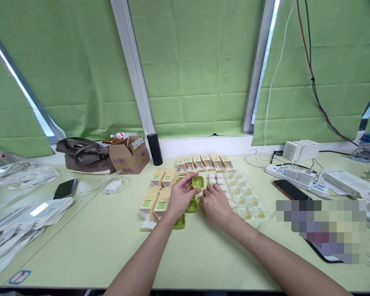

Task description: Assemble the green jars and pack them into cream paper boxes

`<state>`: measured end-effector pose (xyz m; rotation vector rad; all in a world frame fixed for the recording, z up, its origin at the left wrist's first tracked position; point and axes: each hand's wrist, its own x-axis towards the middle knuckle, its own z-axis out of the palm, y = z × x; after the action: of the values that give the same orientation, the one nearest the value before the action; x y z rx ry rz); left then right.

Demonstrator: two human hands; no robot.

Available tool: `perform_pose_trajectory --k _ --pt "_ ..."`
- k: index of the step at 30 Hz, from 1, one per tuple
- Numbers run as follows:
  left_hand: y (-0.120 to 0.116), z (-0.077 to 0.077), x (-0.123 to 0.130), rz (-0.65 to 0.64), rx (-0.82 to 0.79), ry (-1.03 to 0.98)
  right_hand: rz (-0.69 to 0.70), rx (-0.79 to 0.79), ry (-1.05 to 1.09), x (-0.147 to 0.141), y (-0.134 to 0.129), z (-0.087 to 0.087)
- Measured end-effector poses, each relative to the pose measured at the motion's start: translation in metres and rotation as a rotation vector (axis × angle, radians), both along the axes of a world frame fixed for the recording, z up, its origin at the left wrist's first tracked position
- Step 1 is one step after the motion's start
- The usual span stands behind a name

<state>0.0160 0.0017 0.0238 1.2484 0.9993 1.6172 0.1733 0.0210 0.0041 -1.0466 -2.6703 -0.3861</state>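
My left hand (181, 196) is closed on a small square green container (198, 182), held up by its edge with the open side toward me. Just to its right, my right hand (215, 204) has its fingers bent together and pointing down; what they hold, if anything, is hidden. Beneath my hands, more green containers (192, 206) stand on the table. Small white pieces (212, 181) lie in rows beside my right hand. Further right are rows of clear plastic cups (248, 192) with a yellow spot in each.
Cream cartons with green windows (146, 204) lie left of my hands, and a row of similar cartons (199, 163) is at the back. A cardboard box (129, 158), bag (85, 158) and black cylinder (154, 149) stand back left. Phone (291, 190) and power strip (296, 176) lie right.
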Motion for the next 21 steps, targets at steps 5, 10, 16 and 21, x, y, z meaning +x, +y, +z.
perform_pose_trajectory --k 5,10,16,21 --pt "0.0 0.001 0.0 0.061 0.027 0.037 0.007 0.026 0.086 0.008 0.005 0.005" --pt "-0.002 -0.001 -0.001 0.122 0.024 0.129 0.047 0.006 0.631 0.035 0.017 0.005" --pt "-0.003 -0.011 0.001 0.131 0.007 0.261 0.227 -0.082 1.115 0.044 0.019 0.003" --pt "-0.008 -0.007 0.006 0.114 0.038 0.286 0.389 -0.104 1.137 0.038 0.004 0.013"
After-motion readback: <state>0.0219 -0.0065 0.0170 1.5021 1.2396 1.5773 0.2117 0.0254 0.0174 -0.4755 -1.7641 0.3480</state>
